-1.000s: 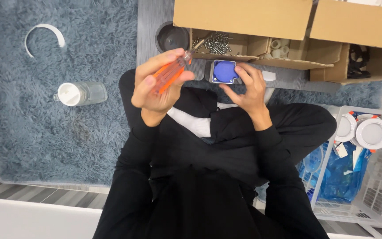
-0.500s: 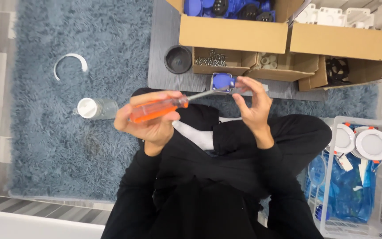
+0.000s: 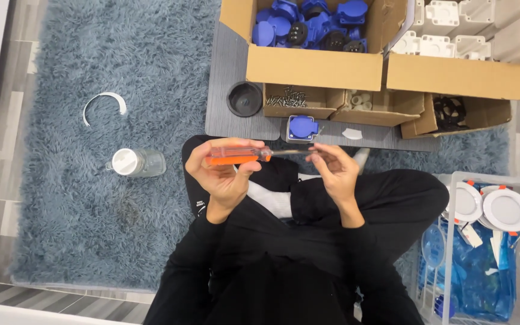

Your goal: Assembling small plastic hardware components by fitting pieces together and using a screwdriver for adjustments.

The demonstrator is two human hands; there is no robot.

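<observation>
Lighting: bright, even, diffuse indoor light from overhead; no hard beam.
Shadows: soft and short; a faint one beneath the grey low table [image 3: 230,120] on the far side, deeper shade inside the open cardboard boxes [image 3: 314,66].
Glare: mild sheen on the clear bottle [image 3: 136,162] at left and on the round white lamps [image 3: 507,210] at right.
Dark areas: black clothing near the camera shows almost no detail.
Sharpness: centre crisp; rug [image 3: 91,229] fibres distinct.
Distortion: wide-angle stretching at the frame edges.
</observation>
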